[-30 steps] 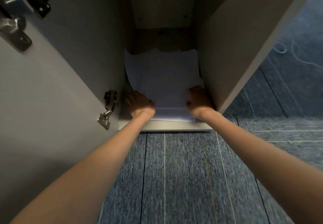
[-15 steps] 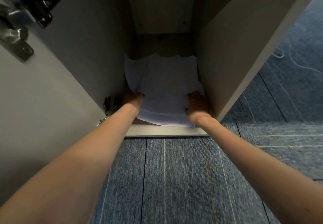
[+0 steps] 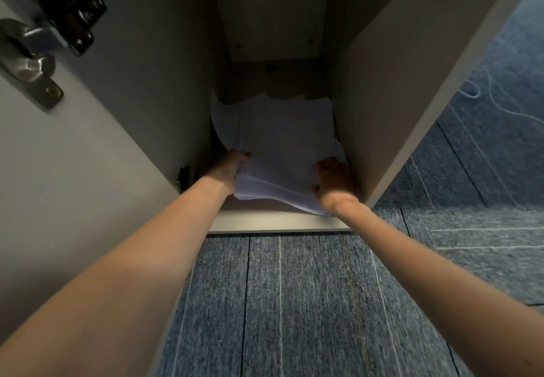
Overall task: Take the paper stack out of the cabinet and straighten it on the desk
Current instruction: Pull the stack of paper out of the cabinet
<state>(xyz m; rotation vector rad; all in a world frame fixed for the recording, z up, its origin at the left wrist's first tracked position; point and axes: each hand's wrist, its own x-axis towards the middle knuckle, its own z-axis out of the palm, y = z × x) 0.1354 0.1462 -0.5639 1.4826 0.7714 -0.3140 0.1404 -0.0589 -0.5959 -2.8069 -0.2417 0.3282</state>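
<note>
A loose white paper stack (image 3: 279, 144) lies on the bottom shelf of a narrow open cabinet (image 3: 279, 223), its sheets uneven and one curling up against the left wall. My left hand (image 3: 228, 167) grips the stack's near-left edge, thumb on top and fingers hidden beneath. At the near-right corner my right hand (image 3: 332, 179) is closed on the stack. The near edge of the stack is lifted off the shelf and sags between the hands.
The open cabinet door (image 3: 88, 170) stands close on the left, with metal hinges (image 3: 38, 61) at top and another hinge (image 3: 185, 175) beside my left wrist. The cabinet's right wall (image 3: 397, 97) hems in my right hand. Blue carpet tiles (image 3: 294, 303) cover the floor; a thin cord (image 3: 497, 94) lies at right.
My left hand slid from on top of the stack to its left edge and took hold. Both hands have raised the near edge of the stack off the shelf.
</note>
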